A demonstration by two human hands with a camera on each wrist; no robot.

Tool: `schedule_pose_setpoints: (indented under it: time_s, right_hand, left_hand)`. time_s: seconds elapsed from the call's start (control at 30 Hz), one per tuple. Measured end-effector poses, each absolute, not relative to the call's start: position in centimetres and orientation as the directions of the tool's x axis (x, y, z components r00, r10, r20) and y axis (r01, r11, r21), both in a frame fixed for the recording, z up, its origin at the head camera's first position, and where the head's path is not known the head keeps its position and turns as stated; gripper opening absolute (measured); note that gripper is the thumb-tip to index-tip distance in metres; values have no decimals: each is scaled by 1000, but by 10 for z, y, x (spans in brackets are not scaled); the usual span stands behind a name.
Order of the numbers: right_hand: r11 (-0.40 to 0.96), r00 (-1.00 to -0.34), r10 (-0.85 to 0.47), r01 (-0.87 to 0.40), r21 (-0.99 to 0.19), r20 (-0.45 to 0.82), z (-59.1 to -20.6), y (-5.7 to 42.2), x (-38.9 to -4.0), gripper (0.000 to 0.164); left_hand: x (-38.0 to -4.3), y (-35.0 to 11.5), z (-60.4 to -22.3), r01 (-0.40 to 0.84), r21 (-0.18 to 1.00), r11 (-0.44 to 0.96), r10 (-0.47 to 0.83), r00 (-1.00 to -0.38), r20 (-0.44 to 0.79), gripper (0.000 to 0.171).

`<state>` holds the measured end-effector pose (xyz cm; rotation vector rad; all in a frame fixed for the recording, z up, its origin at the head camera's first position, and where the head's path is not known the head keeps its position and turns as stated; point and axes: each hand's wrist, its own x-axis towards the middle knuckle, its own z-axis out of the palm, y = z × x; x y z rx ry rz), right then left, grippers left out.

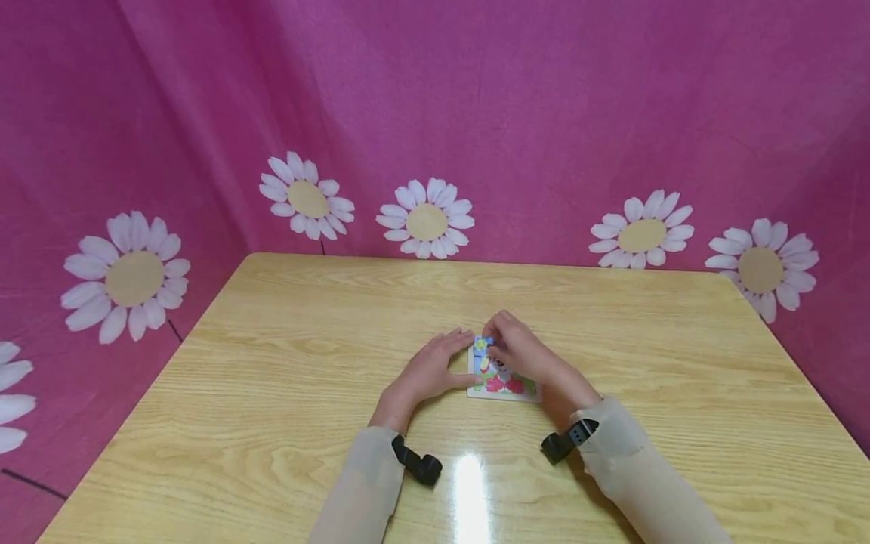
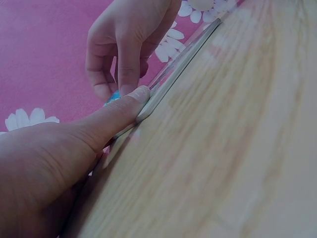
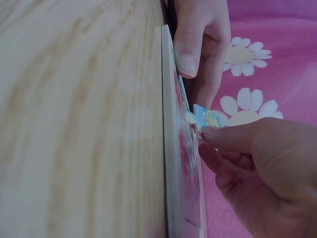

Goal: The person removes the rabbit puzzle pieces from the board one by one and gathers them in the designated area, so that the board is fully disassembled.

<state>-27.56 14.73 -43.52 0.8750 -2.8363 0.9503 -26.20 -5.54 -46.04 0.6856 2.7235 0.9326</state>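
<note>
Right hand (image 1: 525,353) pinches tile at board's far-left corner

Thumb and finger are clamped on a small blue tile (image 3: 210,117), tilted up off the picture board (image 1: 505,386), which lies flat on the tabletop (image 1: 306,363). Left hand (image 1: 428,369): thumb and fingers apart, thumb on board's left side.

Step looks like seating a piece; could be lifting one, can't tell. If seating, next move calls for squaring tile to corner, then pressing, left hand bracing.

Tile looks near square, long axis unclear. Board's picture faces up, red part nearest the person; long axis seems left-right, foreshortened.
</note>
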Motion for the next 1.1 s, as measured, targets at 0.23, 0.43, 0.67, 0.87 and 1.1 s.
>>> schedule_pose_setpoints:
  time_s: [0.23,0.43,0.67,0.87,1.1]
  right_hand:
    - [634,-873,-456,-454,-626,171,-436,149,-277,10]
    - [605,-892,-421,-412,-681,165,-439,153,-278,11]
    - [592,-905,-394,-385,-708,163,-439,160,-276,10]
    - [601,-921,-364,-347,-720,140,-440,172,-272,11]
    - [597,-928,-341,-337,-729,150,-442,187,-270,10]
  left_hand:
    - [-262,-55,-461,356,625,694,477,-878,-29,77]
    - [-261,-55,-460,362,623,694,482,-875,-29,77]
    - [-261,-55,-458,356,624,695,477,-878,-30,77]
    - [-260,-55,-459,332,634,699,463,-885,-48,77]
    - [-259,-55,-459,329,635,699,459,-887,-46,77]
